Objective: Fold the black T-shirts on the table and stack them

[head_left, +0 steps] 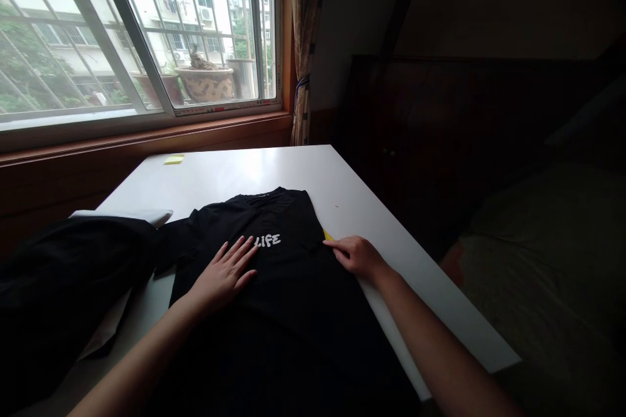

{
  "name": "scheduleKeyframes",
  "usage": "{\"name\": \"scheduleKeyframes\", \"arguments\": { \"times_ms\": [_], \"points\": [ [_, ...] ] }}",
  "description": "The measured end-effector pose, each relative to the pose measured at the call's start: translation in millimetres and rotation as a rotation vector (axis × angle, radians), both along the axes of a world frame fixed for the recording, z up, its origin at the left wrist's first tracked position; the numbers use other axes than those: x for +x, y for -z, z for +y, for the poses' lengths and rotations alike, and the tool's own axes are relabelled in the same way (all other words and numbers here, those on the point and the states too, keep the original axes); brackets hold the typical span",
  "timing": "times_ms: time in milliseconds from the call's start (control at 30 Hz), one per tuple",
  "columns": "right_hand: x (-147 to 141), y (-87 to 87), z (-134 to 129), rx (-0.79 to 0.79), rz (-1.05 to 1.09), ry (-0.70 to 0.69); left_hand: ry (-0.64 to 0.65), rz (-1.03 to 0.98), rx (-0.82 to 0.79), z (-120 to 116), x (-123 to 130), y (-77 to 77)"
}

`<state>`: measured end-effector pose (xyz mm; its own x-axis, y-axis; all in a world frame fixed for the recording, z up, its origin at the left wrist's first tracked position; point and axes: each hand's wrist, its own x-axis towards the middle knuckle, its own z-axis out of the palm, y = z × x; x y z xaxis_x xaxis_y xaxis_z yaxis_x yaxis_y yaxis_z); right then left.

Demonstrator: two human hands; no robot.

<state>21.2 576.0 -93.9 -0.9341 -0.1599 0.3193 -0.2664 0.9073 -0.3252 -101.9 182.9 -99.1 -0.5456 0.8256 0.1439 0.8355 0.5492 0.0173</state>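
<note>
Black T-shirt: the black fabric T-shirt (293, 300) with white lettering (268, 241) on its chest is lying spread on the white, smooth-topped table (396, 254), its neckline pointing toward the window.
Left hand: the bare left hand (225, 275) is resting palm down on the chest, its fingers slightly spread and their tips reaching beside the lettering.
Right hand: the bare right hand (359, 255) is touching the shirt's right edge, its index finger extending and its other fingers curling in; whether finger and thumb are pinching fabric, I cannot tell.
Yellow patch: a small, bright yellow piece (327, 234) is showing just beside that index fingertip.
Left side: a bulky, dark cloth heap (83, 267) is lying next to the shirt's sleeve.
Far edge: a flat, pale yellow piece (174, 159) is lying near the metal-framed sliding window (169, 104).
</note>
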Motion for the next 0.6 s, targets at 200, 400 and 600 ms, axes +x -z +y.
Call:
{"name": "scheduleKeyframes", "arguments": {
  "times_ms": [200, 400, 600],
  "points": [
    [-18, -15.7, -25, 0.05, 0.181, 0.076, -0.051, 0.012, -0.017, -62, 32, 0.5],
    [-76, -21.4, -95, 0.004, 0.088, 0.243, -0.083, 0.037, -0.012, -60, 41, -1.4],
    [-105, 9.2, -133, -0.005, -0.024, 0.302, -0.092, 0.028, -0.003, -57, 41, -4.0]
  ]
}}
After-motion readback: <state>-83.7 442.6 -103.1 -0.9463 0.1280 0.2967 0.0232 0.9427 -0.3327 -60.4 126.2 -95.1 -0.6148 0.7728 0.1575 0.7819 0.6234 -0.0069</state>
